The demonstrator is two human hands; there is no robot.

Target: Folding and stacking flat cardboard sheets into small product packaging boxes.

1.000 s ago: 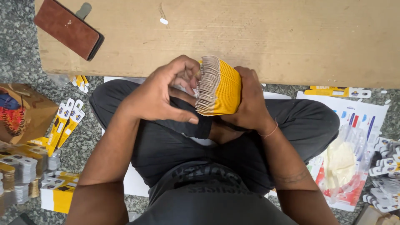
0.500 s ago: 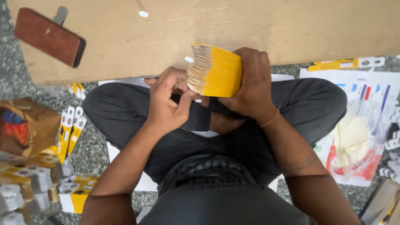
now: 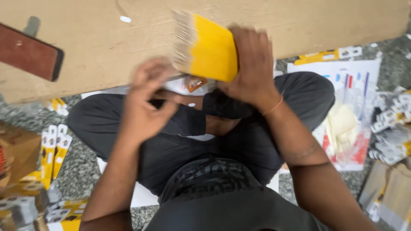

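Observation:
My right hand (image 3: pixel 252 68) grips a thick stack of yellow cards (image 3: pixel 209 47), held edge-on above my crossed legs near the brown cardboard board (image 3: pixel 107 42). My left hand (image 3: pixel 147 107) is below and left of the stack, fingers curled, touching a white and orange packet (image 3: pixel 190 83) that lies just under the stack. Motion blur hides whether the fingers pinch that packet.
A dark red flat case (image 3: pixel 28 53) lies on the board at left. Yellow and white card packets (image 3: pixel 53 149) are scattered on the stone floor at left. Plastic bags (image 3: pixel 346 124) and more packets (image 3: pixel 391 128) lie at right. A brown box (image 3: pixel 15 149) stands far left.
The stack in my right hand has risen and moved toward the board. My left hand has come off the stack's edge and dropped lower, toward the packet.

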